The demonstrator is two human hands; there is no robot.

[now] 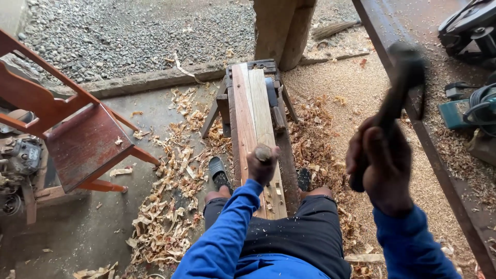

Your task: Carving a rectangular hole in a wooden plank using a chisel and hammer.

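The left hand is wrapped tight around a chisel, only its rounded wooden handle top showing above the fist, planted upright on the wooden plank. That plank lies lengthwise along the narrow desk, which the person straddles, knees either side. Up on the right, the right hand is clenched firmly round the handle of a hammer, raised high and blurred, its dark head well above and to the right of the chisel. Wood shavings are heaped on the floor to the left of the desk, with a sandal just beside it. A red-brown wooden chair stands off to the left, and power tools sit on a long bench at the right edge.
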